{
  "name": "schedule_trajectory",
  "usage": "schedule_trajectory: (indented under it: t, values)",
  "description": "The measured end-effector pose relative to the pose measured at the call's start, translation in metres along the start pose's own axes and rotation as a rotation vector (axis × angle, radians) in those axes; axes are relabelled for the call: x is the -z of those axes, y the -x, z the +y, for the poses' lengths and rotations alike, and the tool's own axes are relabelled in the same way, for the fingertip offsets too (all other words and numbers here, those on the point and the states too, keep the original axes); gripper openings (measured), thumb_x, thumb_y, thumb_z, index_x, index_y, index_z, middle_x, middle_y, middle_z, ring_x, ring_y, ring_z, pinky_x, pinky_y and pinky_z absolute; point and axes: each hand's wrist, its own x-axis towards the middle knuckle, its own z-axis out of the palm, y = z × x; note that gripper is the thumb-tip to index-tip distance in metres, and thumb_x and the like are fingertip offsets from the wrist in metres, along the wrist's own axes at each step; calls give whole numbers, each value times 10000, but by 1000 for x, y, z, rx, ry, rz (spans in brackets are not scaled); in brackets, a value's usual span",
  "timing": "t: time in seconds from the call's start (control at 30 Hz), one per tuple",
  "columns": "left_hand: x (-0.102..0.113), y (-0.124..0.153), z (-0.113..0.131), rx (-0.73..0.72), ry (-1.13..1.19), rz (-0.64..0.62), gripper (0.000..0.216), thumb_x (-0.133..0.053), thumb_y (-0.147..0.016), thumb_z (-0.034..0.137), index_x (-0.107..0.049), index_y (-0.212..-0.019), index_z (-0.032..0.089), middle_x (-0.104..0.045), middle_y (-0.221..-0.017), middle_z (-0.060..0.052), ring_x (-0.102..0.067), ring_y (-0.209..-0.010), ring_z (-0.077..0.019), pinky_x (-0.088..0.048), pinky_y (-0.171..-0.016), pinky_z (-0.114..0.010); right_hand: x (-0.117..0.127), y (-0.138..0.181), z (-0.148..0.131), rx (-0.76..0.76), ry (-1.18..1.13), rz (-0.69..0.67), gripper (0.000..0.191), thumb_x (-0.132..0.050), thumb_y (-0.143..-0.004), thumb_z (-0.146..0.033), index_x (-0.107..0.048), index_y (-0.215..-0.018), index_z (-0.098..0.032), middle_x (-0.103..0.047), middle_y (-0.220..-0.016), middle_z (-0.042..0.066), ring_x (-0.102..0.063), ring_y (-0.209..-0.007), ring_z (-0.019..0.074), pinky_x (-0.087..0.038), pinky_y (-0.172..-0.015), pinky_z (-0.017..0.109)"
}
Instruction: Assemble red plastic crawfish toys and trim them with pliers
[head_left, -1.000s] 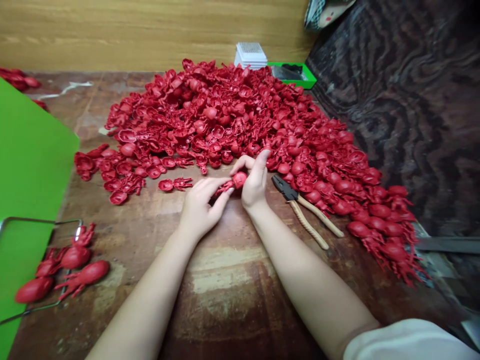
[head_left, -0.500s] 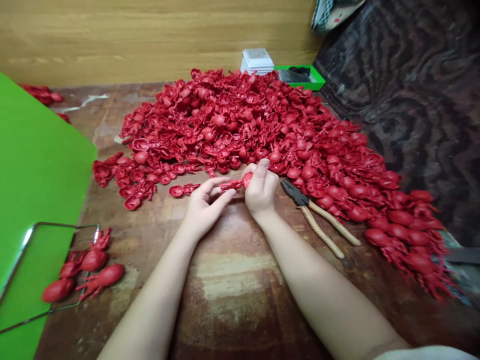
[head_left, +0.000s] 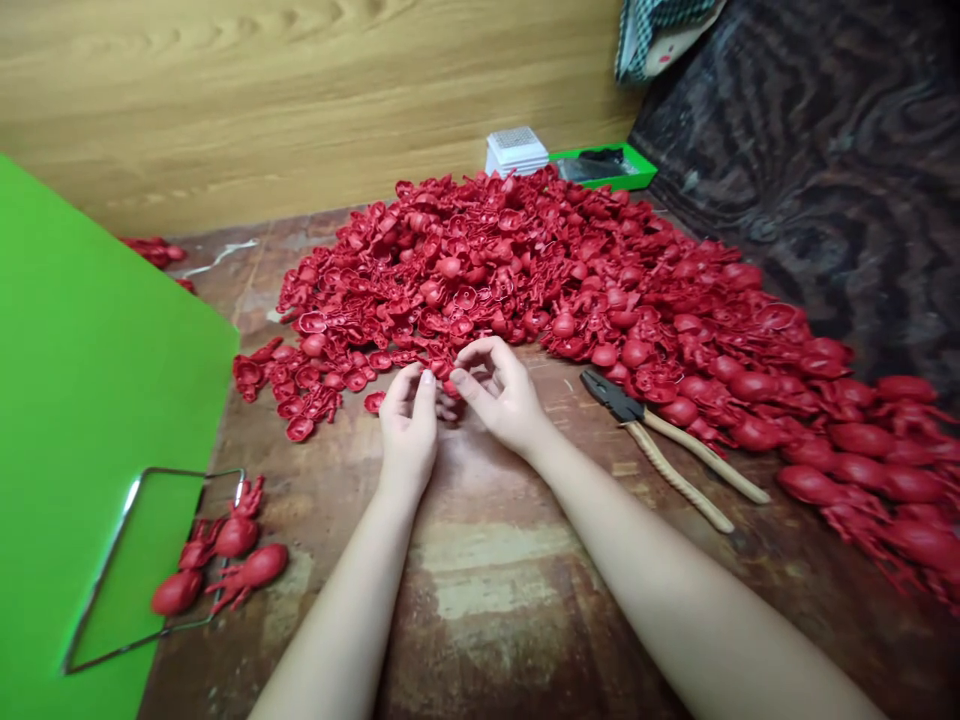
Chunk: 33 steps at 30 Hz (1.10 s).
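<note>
My left hand (head_left: 409, 425) is closed, thumb against curled fingers, around one end of a red plastic bug-shaped toy piece (head_left: 450, 386). On the piece's other side, my right hand (head_left: 504, 398) bends its thumb and forefinger about it. Fingers hide much of the piece. Just beyond both hands rises a large heap of similar red plastic pieces (head_left: 480, 270), many of them hollow halves. One loose red half (head_left: 374, 402) lies on the table beside my left hand. Right of my right hand rest pliers (head_left: 622, 405) with black jaws and pale wrapped handles.
At left, a green panel (head_left: 97, 400) stands near a bent metal wire frame (head_left: 112, 560). Several whole red bug figures (head_left: 247, 570) lie by the wire. Behind the heap are stacked white boxes (head_left: 517, 150) and a green tray (head_left: 637, 168). A dark board (head_left: 817, 150) borders the right.
My right hand has loosened from a fist into a bent-finger hold, and its thumb has come down. My left hand's fingers have curled up more. The scene has shifted rightward and down in view.
</note>
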Motion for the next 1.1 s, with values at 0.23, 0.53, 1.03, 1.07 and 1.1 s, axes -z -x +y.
schedule_trajectory:
  t: [0.23, 0.53, 1.03, 1.07, 1.1]
  values:
    - [2, -1, -4, -170, -286, -17, 349, -710, -940, 549, -698, -1018, 209, -699, -935, -42, -686, -812, -161, -589, -696, -262, 4, -10, 1, -219, -137, -58, 581, -849, -704, -709, -654, -956, -223, -712, -853, -6, -666, -794, 155, -579, -756, 290]
    - [4, -1, 0, -159, -150, -4, 296, -842, -828, 466, -763, -936, 202, -557, -1012, -17, -616, -649, -78, -572, -585, -230, 6, -6, -9, -386, -311, -238, 538, -803, -787, -709, -626, -884, -211, -629, -679, -56, -567, -584, 103, -478, -566, 233]
    - [15, -3, 2, 75, 72, 25, 433, -842, -814, 492, -799, -1093, 164, -824, -928, -89, -628, -527, -119, -530, -502, -253, -19, 1, -6, -442, -295, -246, 568, -778, -800, -745, -631, -842, -197, -620, -628, -36, -567, -545, 111, -467, -573, 249]
    - [16, -4, 1, 84, 81, 30, 437, -854, -799, 501, -805, -1073, 164, -824, -913, -85, -639, -538, -124, -531, -506, -251, -20, 1, -6, -436, -280, -258, 574, -763, -808, -755, -634, -834, -196, -614, -602, -36, -560, -532, 115, -465, -568, 255]
    - [16, -4, 1, 91, 92, 36, 442, -866, -784, 512, -806, -1056, 168, -826, -918, -83, -669, -577, -137, -546, -531, -253, -20, 1, -6, -430, -264, -269, 581, -750, -814, -764, -636, -819, -194, -610, -581, -34, -551, -520, 117, -459, -561, 259]
